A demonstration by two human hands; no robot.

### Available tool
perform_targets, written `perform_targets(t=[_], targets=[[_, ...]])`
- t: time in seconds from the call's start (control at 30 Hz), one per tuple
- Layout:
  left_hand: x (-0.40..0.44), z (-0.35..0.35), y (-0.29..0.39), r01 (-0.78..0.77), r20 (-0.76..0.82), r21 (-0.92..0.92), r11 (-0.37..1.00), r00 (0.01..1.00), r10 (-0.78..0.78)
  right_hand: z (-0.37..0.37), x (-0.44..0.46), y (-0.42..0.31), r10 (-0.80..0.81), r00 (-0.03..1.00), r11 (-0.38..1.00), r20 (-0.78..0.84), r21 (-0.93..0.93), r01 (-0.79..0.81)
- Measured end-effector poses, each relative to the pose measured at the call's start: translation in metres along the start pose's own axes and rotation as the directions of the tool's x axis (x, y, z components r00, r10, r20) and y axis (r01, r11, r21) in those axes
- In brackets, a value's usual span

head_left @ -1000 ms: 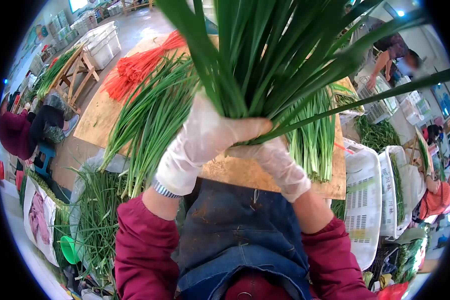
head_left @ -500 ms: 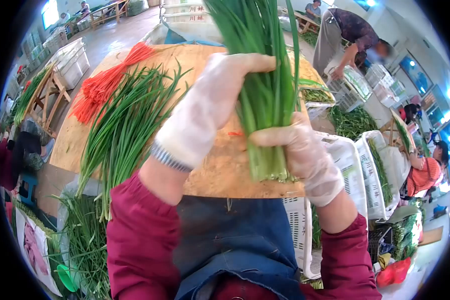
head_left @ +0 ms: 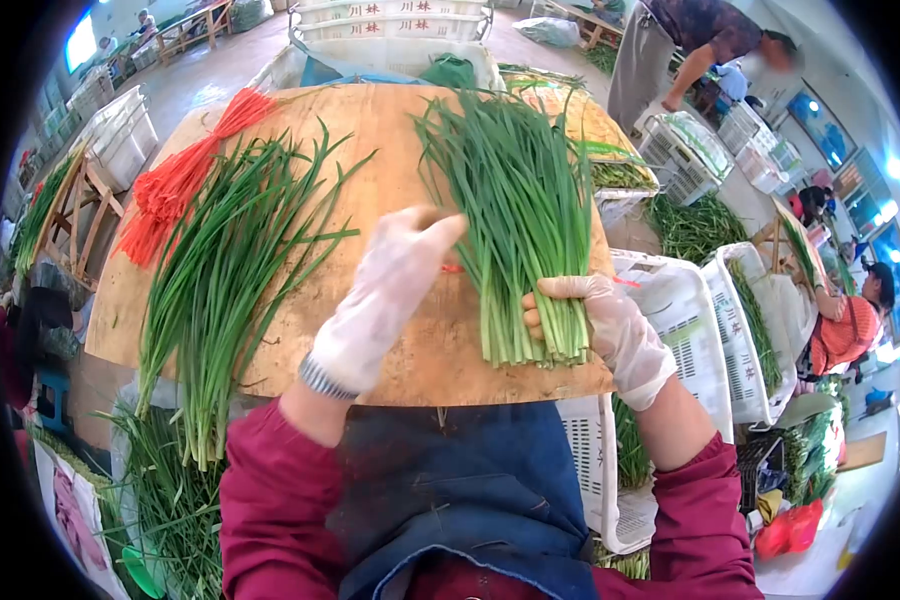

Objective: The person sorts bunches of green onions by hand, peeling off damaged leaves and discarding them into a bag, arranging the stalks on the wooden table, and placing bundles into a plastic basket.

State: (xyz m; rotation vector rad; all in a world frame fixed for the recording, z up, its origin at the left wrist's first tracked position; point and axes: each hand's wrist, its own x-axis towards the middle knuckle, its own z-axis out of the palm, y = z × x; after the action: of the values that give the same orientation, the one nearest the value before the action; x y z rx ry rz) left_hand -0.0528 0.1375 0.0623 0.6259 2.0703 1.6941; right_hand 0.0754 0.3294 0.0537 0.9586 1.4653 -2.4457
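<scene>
A thick bunch of green leafy stalks (head_left: 525, 215) lies on the right part of the wooden board (head_left: 400, 345), leaves away from me and pale cut ends near its front edge. Around the lower stems my right hand (head_left: 610, 325) is closed, in a pale, translucent glove. My left hand (head_left: 400, 270), gloved too, is just left of the bunch with its fingers curled together; whatever they may hold is hidden. A small bit of red shows beside it. Loose green stalks (head_left: 230, 260) lie on the board's left side, next to a bundle of red ties (head_left: 175, 190).
White crates (head_left: 680, 330) stand at the right, more stalks (head_left: 170, 480) in a bag at the lower left. Behind the board is a white bin (head_left: 280, 70). A person (head_left: 710, 30) bends over crates at the back right; another (head_left: 845, 325) is at the far right.
The bunch has come down from in front of me onto the board. My left hand has let go of its leaves and moved left and down; my right hand stays at the stems.
</scene>
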Motion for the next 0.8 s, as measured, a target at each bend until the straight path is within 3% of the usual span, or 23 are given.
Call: perform_targets(t=[0.13,0.27,0.3,0.33,0.43,0.47,0.53,0.6,0.67,0.7,0.77,0.8], targets=[[-0.063,-0.037,-0.025,0.016,-0.039,0.006,1.0,0.999,-0.016,0.001,-0.002,-0.002,0.029,0.999,0.999,-0.02,0.016,-0.029],[-0.137,-0.06,-0.039,0.177,-0.036,0.002,0.984,0.984,-0.176,0.004,-0.011,-0.006,-0.012,1.0,1.0,-0.009,-0.029,0.012],[-0.157,-0.064,-0.049,0.187,-0.06,-0.034,0.982,0.98,-0.189,0.006,-0.019,-0.005,-0.135,0.987,0.979,-0.085,-0.164,0.119],[-0.176,-0.07,-0.056,0.201,-0.097,-0.069,0.977,0.974,-0.207,-0.013,-0.026,-0.006,-0.473,0.878,0.575,0.078,-0.727,0.375],[-0.231,-0.088,-0.069,0.136,-0.168,-0.059,0.989,0.975,-0.144,0.028,-0.053,-0.008,-0.464,0.858,0.585,-0.222,-0.804,0.108],[-0.248,-0.099,-0.069,0.162,-0.27,-0.045,0.986,0.948,-0.168,0.031,-0.058,-0.016,-0.481,0.858,0.412,-0.179,-0.91,0.042],[-0.273,-0.114,-0.068,0.201,-0.442,-0.03,0.979,0.876,-0.193,0.03,-0.068,-0.02,-0.633,0.768,0.306,-0.092,-0.942,0.14],[-0.282,-0.127,-0.085,0.135,-0.73,0.123,0.983,0.684,-0.003,0.058,-0.077,-0.007,-0.797,0.604,0.335,-0.018,-0.845,0.417],[-0.28,-0.143,-0.096,0.206,-0.744,0.557,0.804,0.554,0.374,0.113,-0.095,0.014,-0.714,0.695,0.395,0.085,-0.77,0.5],[-0.273,-0.147,-0.093,0.202,-0.676,0.678,0.707,0.55,0.491,0.138,-0.096,0.024,-0.611,0.777,0.415,0.149,-0.776,0.475],[-0.26,-0.147,-0.091,0.266,-0.565,0.804,0.531,0.621,0.543,0.171,-0.076,0.054,-0.299,0.916,0.583,0.268,-0.709,0.398],[-0.249,-0.146,-0.088,0.279,-0.496,0.86,0.428,0.657,0.568,0.19,-0.067,0.066,-0.156,0.926,0.555,0.345,-0.744,0.371]])
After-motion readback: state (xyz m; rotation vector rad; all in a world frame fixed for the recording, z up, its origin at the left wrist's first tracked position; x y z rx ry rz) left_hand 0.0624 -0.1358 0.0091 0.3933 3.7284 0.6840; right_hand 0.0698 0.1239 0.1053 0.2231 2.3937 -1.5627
